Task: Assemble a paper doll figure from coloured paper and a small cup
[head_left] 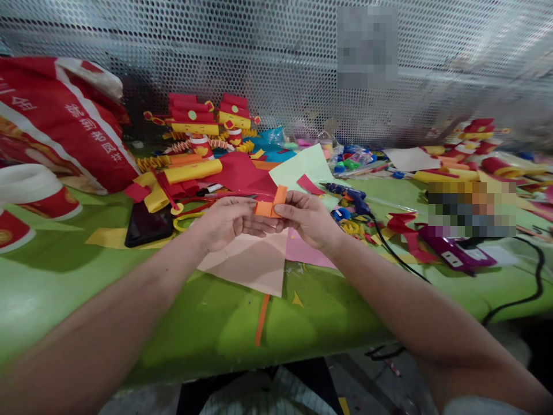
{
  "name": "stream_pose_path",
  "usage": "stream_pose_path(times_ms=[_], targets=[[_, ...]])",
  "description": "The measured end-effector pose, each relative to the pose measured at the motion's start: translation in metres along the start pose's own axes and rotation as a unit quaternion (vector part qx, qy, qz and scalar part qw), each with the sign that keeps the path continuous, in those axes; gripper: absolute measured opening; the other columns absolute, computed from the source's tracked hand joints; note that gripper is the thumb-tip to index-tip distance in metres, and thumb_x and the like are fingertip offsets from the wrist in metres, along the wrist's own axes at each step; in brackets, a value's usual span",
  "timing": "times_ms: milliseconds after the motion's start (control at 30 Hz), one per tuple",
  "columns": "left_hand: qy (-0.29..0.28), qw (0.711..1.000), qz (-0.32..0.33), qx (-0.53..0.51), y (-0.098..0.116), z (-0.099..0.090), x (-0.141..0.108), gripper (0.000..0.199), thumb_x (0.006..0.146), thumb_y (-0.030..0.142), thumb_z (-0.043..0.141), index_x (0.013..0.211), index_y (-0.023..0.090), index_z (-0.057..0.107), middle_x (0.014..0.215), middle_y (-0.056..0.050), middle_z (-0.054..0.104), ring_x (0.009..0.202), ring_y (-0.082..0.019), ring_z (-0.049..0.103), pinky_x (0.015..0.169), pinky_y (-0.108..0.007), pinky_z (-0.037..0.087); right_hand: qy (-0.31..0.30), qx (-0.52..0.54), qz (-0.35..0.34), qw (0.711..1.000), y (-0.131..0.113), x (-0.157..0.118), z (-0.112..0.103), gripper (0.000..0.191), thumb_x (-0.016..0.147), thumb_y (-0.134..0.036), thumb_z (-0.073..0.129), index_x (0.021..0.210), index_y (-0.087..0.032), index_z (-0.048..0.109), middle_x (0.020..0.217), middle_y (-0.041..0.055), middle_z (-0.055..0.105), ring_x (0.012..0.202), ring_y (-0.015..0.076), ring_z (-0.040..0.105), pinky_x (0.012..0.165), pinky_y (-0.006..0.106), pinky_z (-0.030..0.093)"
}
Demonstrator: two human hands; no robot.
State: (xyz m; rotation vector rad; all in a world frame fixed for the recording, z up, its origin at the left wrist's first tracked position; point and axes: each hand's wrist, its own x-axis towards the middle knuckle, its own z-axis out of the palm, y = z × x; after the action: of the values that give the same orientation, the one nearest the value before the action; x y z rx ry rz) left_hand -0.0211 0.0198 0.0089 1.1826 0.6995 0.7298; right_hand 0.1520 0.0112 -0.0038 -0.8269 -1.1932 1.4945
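A glue gun [356, 200] and paper sheets [303, 167] show a craft workshop.

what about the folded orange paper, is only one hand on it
No, the left hand and right hand both hold the orange paper.

The person's bare left forearm [129, 308] and right forearm [397, 305] slant inward and converge in front of the body. The left hand [233, 219] holds its fingers loosely bent toward the right hand [306, 216], which pinches between thumb and fingers, their fingertips close together.
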Motion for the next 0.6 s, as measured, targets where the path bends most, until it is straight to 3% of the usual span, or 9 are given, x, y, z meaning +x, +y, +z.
stream_pose_path(times_ms=[167, 600], targets=[[0.026, 0.998, 0.041, 0.026, -0.008, 0.004, 0.001, 0.029, 0.06, 0.036, 0.075, 0.075, 0.014, 0.065, 0.07, -0.006, 0.072, 0.066, -0.016, 0.067, 0.072, -0.031, 0.052, 0.013, -0.008, -0.008, 1.0, 0.003, 0.0, 0.001, 0.035, 0.05, -0.036, 0.079, 0.068, -0.014, 0.058, 0.053, -0.0032, 0.061, 0.042, 0.007, 0.055, 0.044, 0.021, 0.048], [0.106, 0.987, 0.065, 0.106, -0.013, 0.013, 0.001, 0.025, 0.066, 0.036, 0.072, 0.072, 0.013, 0.061, 0.063, -0.001, 0.068, 0.059, -0.011, 0.064, 0.067, -0.026, 0.053, 0.044, -0.058, -0.019, 0.997, 0.004, -0.003, 0.01, 0.043, 0.045, -0.041, 0.08, 0.06, -0.017, 0.048, 0.046, -0.0077, 0.054, 0.038, 0.0061, 0.051, 0.041, 0.021, 0.046]])
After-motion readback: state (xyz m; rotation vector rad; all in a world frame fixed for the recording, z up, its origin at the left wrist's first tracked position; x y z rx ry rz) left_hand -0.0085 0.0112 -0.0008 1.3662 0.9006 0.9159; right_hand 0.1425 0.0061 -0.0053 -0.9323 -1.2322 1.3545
